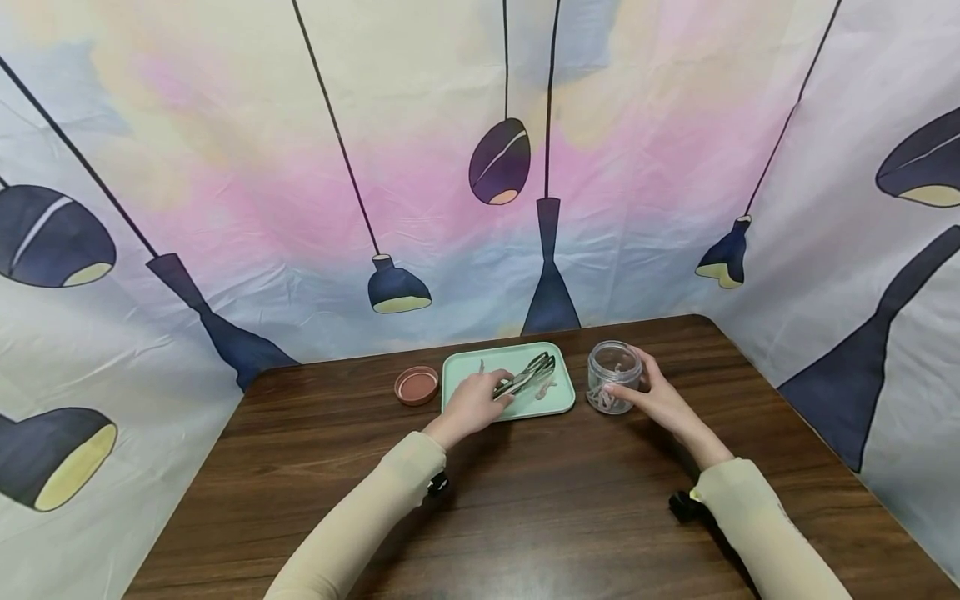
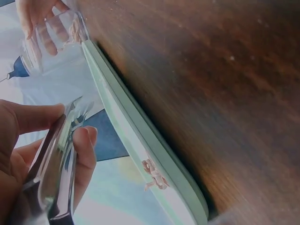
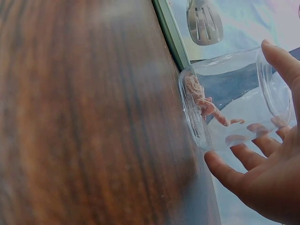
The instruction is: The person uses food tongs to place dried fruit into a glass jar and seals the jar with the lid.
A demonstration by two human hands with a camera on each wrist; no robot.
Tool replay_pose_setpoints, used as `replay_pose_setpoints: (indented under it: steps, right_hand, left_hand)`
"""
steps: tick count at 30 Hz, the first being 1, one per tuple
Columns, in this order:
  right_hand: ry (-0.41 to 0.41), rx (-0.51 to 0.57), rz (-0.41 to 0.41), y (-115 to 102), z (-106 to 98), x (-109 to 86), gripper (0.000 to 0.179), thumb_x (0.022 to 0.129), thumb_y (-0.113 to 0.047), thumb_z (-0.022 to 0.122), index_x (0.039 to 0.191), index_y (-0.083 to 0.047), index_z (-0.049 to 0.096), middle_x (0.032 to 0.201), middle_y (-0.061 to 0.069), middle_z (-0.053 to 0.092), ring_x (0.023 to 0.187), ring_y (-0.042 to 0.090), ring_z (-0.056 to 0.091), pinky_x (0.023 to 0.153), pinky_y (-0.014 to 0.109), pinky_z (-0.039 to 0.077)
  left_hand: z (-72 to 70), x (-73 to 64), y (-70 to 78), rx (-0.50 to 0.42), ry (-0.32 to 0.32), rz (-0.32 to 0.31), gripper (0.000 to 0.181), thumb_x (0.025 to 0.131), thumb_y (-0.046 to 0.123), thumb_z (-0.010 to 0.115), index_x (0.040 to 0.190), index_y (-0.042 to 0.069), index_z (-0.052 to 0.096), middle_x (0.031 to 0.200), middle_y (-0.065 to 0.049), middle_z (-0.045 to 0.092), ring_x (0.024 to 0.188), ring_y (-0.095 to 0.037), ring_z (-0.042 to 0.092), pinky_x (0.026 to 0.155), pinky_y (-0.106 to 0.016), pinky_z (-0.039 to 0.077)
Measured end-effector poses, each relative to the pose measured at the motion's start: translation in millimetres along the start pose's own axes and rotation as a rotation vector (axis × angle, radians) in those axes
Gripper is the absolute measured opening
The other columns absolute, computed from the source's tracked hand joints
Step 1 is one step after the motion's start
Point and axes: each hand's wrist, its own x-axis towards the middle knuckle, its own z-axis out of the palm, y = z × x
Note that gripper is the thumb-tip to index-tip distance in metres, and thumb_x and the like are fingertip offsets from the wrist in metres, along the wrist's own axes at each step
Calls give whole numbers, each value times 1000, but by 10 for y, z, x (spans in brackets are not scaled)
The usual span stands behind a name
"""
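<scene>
My left hand point(image 1: 476, 404) grips a pair of metal tongs point(image 1: 534, 372) over a pale green tray point(image 1: 555, 407). In the left wrist view, thumb and fingers press the arms of the tongs from both sides. The slotted head of the tongs point(image 3: 205, 23) shows in the right wrist view. Pinkish, shrivelled strips point(image 1: 546, 389) lie on the tray. Right of the tray a clear jar point(image 1: 615, 367) stands upright without its lid, and more such strips point(image 3: 201, 98) are at its bottom. My right hand point(image 1: 663, 400) holds the jar from the right, thumb in front, fingers round the far side.
A reddish-brown lid point(image 1: 417, 386) lies left of the tray, its hollow side up. Everything stands near the far edge of a dark wooden table point(image 1: 540, 500). Behind it hangs a cloth point(image 1: 450, 200) printed with lamps.
</scene>
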Motion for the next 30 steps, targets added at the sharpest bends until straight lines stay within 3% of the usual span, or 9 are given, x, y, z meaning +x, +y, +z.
replay_pose_setpoints:
  steps: [5, 11, 14, 23, 30]
  right_hand:
    - [1, 3, -4, 3, 8, 5, 106, 89, -51, 74, 164, -22, 5, 162, 24, 19, 148, 47, 18, 107, 69, 27]
    - [4, 3, -3, 4, 4, 7, 106, 89, -50, 74, 164, -22, 5, 163, 25, 18, 148, 48, 18, 107, 69, 27]
    - [7, 4, 0, 8, -2, 10, 106, 89, -51, 74, 164, -22, 5, 163, 24, 18, 148, 48, 17, 108, 69, 26]
    - [-1, 11, -6, 5, -10, 13, 105, 90, -51, 73, 164, -23, 4, 163, 24, 16, 148, 49, 17, 107, 70, 26]
    - [-7, 13, -12, 12, -1, 8, 105, 91, -49, 73, 164, -21, 3, 163, 24, 15, 148, 49, 16, 107, 70, 26]
  left_hand:
    - [-2, -47, -22, 45, -30, -25, 40, 95, 24, 72, 130, 7, 66, 96, -10, 72, 79, -25, 67, 73, -44, 52]
    - [33, -107, -99, 62, -58, -23, 49, 93, 29, 73, 134, 4, 63, 129, -16, 66, 111, -36, 65, 89, -50, 52]
    - [42, -122, -124, 52, -66, -36, 54, 93, 32, 73, 137, 3, 60, 135, -18, 61, 119, -38, 61, 95, -52, 49]
    - [61, -124, -128, 38, -77, -39, 57, 92, 34, 73, 139, 3, 59, 132, -16, 63, 112, -34, 64, 90, -49, 50]
    - [61, -141, -76, 37, -97, -18, 46, 95, 28, 71, 135, 6, 62, 124, -15, 68, 107, -32, 66, 89, -49, 51]
